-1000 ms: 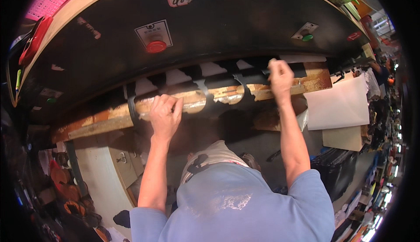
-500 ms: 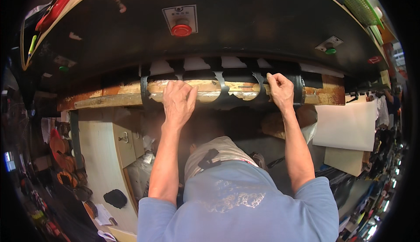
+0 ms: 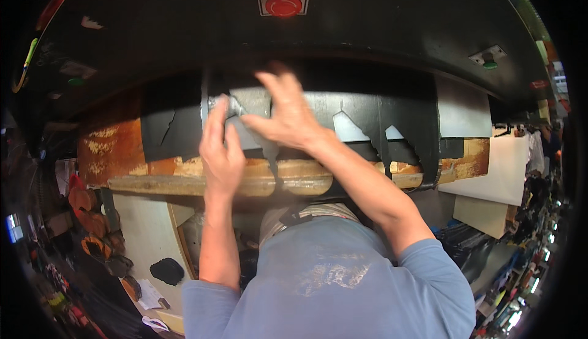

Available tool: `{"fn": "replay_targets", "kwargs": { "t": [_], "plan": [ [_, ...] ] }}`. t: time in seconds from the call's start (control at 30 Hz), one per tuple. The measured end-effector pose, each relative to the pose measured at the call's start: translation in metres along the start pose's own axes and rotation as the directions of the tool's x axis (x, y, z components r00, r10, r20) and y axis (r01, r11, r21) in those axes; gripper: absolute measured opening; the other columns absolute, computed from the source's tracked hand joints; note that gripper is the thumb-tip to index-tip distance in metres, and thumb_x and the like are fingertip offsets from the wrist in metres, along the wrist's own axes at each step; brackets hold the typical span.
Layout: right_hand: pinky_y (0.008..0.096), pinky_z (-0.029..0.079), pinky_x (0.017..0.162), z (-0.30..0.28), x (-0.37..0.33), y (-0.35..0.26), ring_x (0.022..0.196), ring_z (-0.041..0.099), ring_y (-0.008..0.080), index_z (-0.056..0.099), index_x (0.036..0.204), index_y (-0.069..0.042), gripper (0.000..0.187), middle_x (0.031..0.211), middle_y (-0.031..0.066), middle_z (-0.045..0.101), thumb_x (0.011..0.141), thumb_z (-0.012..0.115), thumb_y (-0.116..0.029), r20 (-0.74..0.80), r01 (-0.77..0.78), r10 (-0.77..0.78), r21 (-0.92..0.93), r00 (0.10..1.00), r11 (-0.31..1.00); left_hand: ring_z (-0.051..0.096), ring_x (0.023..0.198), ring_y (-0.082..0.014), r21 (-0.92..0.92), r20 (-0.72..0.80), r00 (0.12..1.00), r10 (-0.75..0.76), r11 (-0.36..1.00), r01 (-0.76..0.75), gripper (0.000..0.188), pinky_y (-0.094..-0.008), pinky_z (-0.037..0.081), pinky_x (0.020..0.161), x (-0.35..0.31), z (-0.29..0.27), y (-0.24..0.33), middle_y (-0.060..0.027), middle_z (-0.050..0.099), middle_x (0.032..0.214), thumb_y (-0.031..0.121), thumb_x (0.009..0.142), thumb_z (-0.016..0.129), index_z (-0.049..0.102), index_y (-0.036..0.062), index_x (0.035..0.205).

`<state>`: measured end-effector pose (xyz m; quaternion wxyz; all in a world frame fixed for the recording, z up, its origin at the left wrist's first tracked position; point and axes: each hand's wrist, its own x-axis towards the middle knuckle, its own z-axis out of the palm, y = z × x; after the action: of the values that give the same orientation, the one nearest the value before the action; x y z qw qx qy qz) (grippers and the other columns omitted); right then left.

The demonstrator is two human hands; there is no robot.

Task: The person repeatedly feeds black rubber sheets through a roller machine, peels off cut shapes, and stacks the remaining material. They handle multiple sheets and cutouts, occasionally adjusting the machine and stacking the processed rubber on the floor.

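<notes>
A black sheet [image 3: 361, 109] with ragged cut-outs lies across the worn wooden board [image 3: 159, 184] in front of me, with thin strips hanging over its front edge. At the left part of the sheet my left hand [image 3: 222, 155] is held with its fingers stretched upward, tips next to a shiny grey patch; whether they touch it I cannot tell. My right hand [image 3: 288, 112], blurred by motion, reaches across to the left beside it, fingers spread and nothing seen in them. Pale surface shows through the cut-outs.
Above the board stands a dark machine front with a red push button [image 3: 283, 3] and a green button [image 3: 490, 63] at the right. A white panel [image 3: 499, 167] leans on the right. A pale cabinet [image 3: 147, 222] stands below left, a black scrap [image 3: 167, 271] on it.
Both hands have moved from the board's front edge farther in over the sheet. My right hand has swung left, close to my left. More of the sheet's top shows, and the view has shifted.
</notes>
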<state>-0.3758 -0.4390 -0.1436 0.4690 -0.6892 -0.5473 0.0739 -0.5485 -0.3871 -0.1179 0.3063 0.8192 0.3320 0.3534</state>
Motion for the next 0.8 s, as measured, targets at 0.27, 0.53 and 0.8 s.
{"fn": "replay_targets", "kwargs": {
  "t": [0.27,0.53,0.8],
  "plan": [
    [0.0548,0.032,0.128,-0.012,0.016,0.000,0.157,0.033,0.0442,0.056,0.153,0.000,0.083,0.160,0.0234,0.049,0.075,0.081,-0.012,0.035,-0.154,0.150,0.313,0.988,0.937,0.054,0.144,-0.0433,0.327,0.039,0.992,0.118,0.937,-0.125,0.053,-0.0556,0.037,0.124,0.029,0.031,-0.050,-0.0255,0.062,0.147,0.002,0.102,0.060,0.051,-0.0028,0.154],
    [0.0622,0.024,0.128,-0.062,-0.019,0.022,0.151,0.040,0.0485,0.069,0.134,0.001,0.060,0.152,0.0231,0.058,0.075,0.081,-0.008,-0.198,-0.222,0.225,0.038,0.954,0.974,0.054,0.145,-0.0421,0.294,0.046,0.991,0.125,0.947,-0.133,0.054,-0.0563,0.036,0.125,0.032,0.032,-0.036,-0.0205,0.065,0.147,-0.003,0.099,0.065,0.053,-0.0025,0.152],
    [0.0670,0.027,0.124,-0.032,-0.034,0.030,0.146,0.034,0.0628,0.066,0.130,0.006,0.055,0.153,0.0284,0.053,0.077,0.077,-0.006,-0.215,-0.135,0.092,-0.196,0.972,0.971,0.073,0.105,-0.0360,-0.155,0.208,0.977,-0.035,0.985,0.069,0.025,-0.0408,0.058,0.093,-0.017,0.007,0.005,-0.0190,0.076,0.113,-0.008,0.095,0.068,0.069,-0.0031,0.119]
  ]
}}
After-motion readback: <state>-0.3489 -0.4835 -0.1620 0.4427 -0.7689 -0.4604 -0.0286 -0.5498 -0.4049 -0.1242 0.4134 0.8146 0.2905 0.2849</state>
